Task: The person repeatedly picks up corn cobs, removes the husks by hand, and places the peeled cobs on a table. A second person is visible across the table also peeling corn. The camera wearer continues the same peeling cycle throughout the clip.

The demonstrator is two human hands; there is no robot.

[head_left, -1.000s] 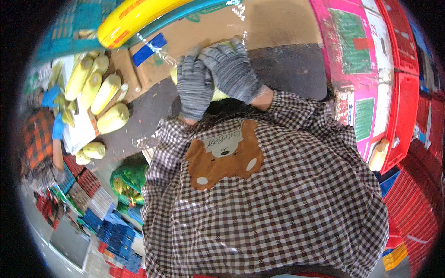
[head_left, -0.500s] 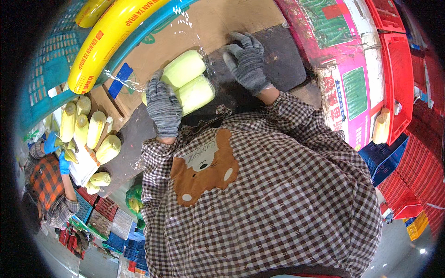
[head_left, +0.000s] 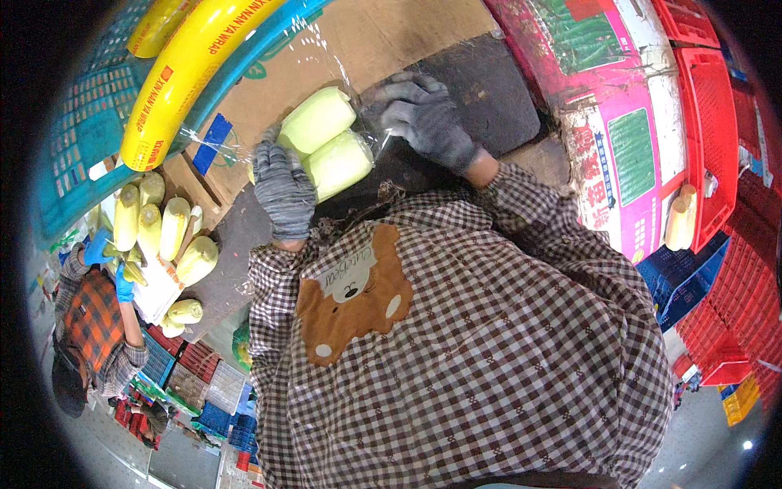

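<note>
With clock hours read around the centre of our view, we see a pair of pale green, film-covered vegetables [head_left: 329,141] at eleven, lying side by side on the worktop. Our left hand [head_left: 283,194], in a grey knit glove, rests at ten against their left ends; we cannot tell whether it grips them. Our right hand [head_left: 428,122], gloved alike, is just past twelve, near their right ends, fingers bent; we cannot tell whether it pinches film. A yellow wrapping-film roll [head_left: 194,72] slants at half past ten. Loose pale vegetables [head_left: 174,226] lie at nine, beside a co-worker's blue-gloved hand [head_left: 125,282]. Between two and three stand a pink-and-white carton [head_left: 597,134] and a red plastic crate [head_left: 713,106].
</note>
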